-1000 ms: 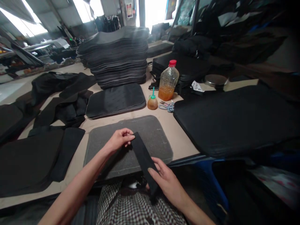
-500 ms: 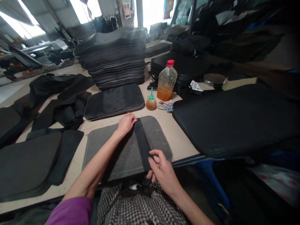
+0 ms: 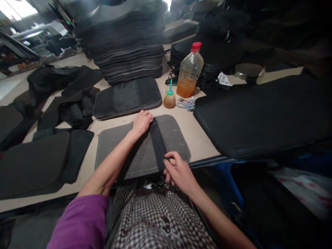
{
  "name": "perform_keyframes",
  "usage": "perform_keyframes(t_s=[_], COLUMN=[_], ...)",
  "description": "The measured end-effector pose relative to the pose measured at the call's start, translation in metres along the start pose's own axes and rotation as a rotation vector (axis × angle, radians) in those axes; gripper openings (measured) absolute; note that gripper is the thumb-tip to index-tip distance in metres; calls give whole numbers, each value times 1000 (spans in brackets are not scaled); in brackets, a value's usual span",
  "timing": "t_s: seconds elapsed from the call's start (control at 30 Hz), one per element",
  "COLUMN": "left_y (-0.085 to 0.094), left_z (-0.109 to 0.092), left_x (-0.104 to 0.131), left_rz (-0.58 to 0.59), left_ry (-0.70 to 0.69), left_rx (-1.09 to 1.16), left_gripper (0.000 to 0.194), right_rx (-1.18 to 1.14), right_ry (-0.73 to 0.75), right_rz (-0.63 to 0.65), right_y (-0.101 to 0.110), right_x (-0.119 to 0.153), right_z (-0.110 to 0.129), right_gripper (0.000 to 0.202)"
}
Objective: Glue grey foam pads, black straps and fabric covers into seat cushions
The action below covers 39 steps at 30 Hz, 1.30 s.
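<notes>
Left hand: the left hand [image 3: 142, 121] is laid palm down, fingers together, on the far end of a long narrow black fabric strip [image 3: 157, 142], which is pressed flat; nothing is gripped
Right hand: the right hand [image 3: 178, 172] is closed in a pinch on the near end of the strip, at the near edge of the pad
Strip: it is stretched straight from far to near across a grey rounded rectangular foam pad [image 3: 176, 138], slightly right of the pad's middle
Pad: it is laid flat on the tan table [image 3: 193, 129], at its near edge
Far of the pad: a low pile of dark rounded panels [image 3: 127, 97] is seen, and behind it a tall stack of dark panels [image 3: 129, 45]
Far right: a small round amber bottle with a green nozzle [image 3: 169, 99] is stood just beside a clear plastic bottle with a red cap and orange liquid [image 3: 189, 72]
Right: a large black cushion panel [image 3: 259, 114] is laid flat
Left: loose black fabric pieces [image 3: 52, 138] are spread over the table
</notes>
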<state>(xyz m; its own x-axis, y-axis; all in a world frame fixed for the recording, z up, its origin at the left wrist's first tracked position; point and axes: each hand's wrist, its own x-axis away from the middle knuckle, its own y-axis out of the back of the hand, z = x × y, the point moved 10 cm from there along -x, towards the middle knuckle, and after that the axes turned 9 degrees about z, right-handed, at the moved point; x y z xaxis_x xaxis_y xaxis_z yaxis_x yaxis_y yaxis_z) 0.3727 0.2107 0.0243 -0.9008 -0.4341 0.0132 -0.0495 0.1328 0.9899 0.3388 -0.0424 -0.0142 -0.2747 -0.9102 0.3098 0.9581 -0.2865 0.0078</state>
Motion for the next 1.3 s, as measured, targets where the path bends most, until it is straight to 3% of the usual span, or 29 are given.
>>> perform_keyframes(t_s=[0.17, 0.4, 0.5, 0.67, 1.0, 1.2, 1.3], left_y=[-5, -3, -2, -3, -2, -1, 0], left_z=[-12, -25, -28, -28, -27, -30, -32], left_x=[10, 34, 42, 47, 52, 51, 53], left_rz=[21, 11, -15, -15, -28, -47, -72], left_ry=[-52, -76, -76, -81, -80, -85, -99], left_rx=[-122, -213, -215, -193, -168, -215, -237], left_gripper=[37, 36, 37, 41, 43, 44, 44], right_rx=[50, 112, 240, 468, 576, 933, 1076], right_ry=[11, 15, 21, 2, 10, -68, -26], right_rz=[-6, 14, 17, -19, -47, -115, -132], right_y=[3, -5, -7, -6, 1, 1, -5], right_x=[1, 2, 2, 3, 3, 3, 13], right_z=[-2, 0, 2, 5, 5, 4, 14], right_gripper=[23, 21, 18, 15, 14, 16, 15])
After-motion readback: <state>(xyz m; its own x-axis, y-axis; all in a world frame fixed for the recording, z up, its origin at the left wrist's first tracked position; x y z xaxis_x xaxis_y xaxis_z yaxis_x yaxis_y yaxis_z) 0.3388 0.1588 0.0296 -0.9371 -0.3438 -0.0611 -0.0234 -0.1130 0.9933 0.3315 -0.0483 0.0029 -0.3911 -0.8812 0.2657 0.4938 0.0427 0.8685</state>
